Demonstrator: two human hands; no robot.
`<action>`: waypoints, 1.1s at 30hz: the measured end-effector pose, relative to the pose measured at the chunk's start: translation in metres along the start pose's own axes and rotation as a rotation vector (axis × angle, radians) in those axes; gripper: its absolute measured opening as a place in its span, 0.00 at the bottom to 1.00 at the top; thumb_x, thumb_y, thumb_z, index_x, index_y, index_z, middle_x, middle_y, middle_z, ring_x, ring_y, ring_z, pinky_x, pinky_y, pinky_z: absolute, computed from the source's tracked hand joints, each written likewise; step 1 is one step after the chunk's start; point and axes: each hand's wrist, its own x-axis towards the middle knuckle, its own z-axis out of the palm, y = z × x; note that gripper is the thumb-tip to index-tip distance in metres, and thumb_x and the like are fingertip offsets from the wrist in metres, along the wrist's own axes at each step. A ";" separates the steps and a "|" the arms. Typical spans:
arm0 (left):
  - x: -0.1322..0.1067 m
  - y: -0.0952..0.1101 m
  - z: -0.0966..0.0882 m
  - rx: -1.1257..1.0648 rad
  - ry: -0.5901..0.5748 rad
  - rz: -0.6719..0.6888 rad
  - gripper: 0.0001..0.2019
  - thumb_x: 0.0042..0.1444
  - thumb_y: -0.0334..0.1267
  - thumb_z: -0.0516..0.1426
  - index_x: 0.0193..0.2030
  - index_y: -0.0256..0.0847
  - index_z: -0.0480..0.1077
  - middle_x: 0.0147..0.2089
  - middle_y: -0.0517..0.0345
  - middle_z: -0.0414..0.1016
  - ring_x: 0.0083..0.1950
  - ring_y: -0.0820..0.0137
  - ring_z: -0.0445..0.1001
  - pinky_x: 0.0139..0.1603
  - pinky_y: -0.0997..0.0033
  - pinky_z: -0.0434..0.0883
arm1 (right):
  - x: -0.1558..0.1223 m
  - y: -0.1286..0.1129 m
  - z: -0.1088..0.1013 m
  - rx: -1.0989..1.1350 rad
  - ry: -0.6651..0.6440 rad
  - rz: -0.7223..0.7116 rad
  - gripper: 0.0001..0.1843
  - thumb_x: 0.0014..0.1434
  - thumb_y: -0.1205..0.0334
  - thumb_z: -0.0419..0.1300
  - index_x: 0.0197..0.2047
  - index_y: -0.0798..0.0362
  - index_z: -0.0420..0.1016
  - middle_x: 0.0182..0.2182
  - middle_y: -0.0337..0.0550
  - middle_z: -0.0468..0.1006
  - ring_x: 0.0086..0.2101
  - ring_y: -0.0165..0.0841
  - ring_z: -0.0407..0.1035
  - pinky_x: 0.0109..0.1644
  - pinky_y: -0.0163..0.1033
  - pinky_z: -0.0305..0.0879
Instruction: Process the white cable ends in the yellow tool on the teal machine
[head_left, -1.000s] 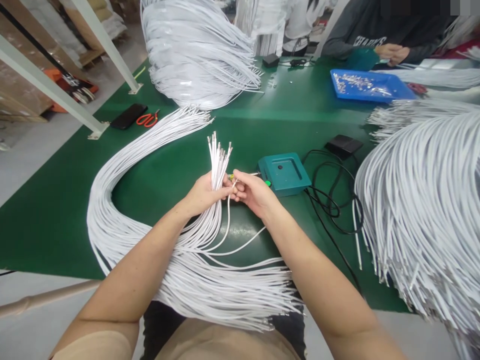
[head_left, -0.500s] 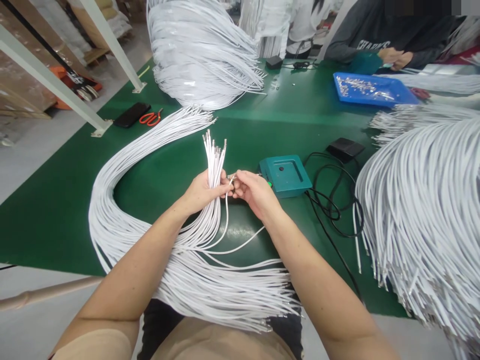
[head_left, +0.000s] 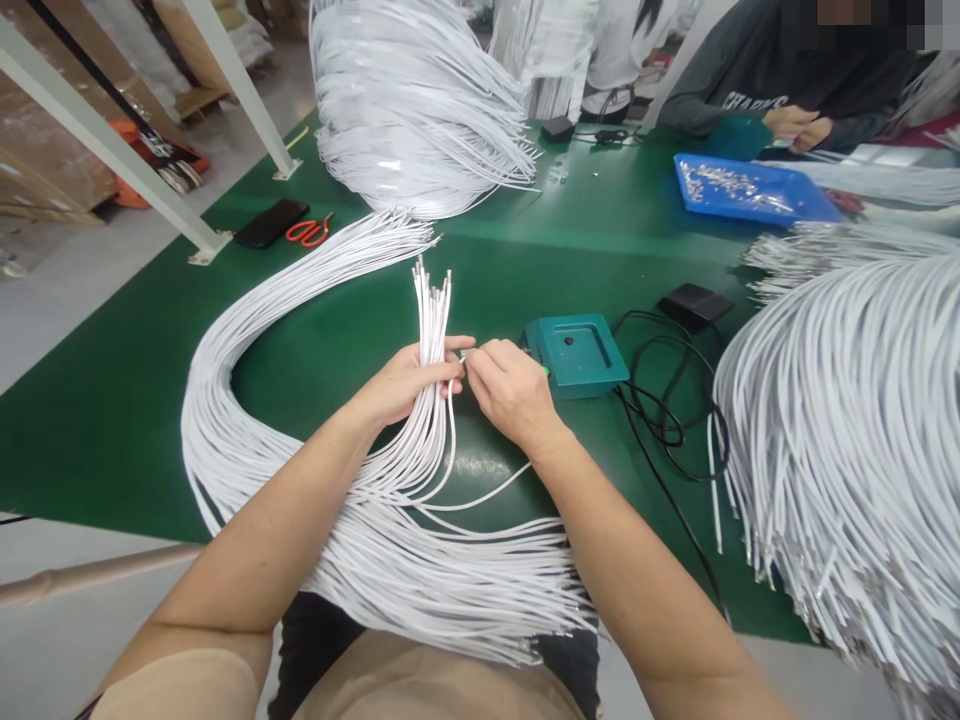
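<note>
My left hand is wrapped round a bunch of white cables whose metal-tipped ends stand up above the fist. My right hand pinches the tip of a single white cable right beside the left thumb. That cable loops down to the spread of cable ends lying at the table's near edge. A small teal box with a green light sits just to the right of my right hand.
A long curve of white cables lies on the green table to the left; big cable heaps sit at the back and at the right. Black leads, red scissors, a phone, a blue tray. Another person sits opposite.
The right hand has drawn closer to the left, its fingertips now touching at the thumb. The bunch in the left hand stands a little more upright. The view has shifted slightly.
</note>
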 end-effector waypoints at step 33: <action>0.008 -0.011 -0.010 0.173 0.100 0.027 0.23 0.43 0.32 0.65 0.48 0.35 0.66 0.26 0.62 0.72 0.28 0.73 0.74 0.34 0.73 0.70 | 0.012 0.008 -0.002 -0.184 -0.077 0.128 0.10 0.61 0.65 0.50 0.42 0.55 0.71 0.41 0.51 0.74 0.44 0.40 0.62 0.54 0.47 0.50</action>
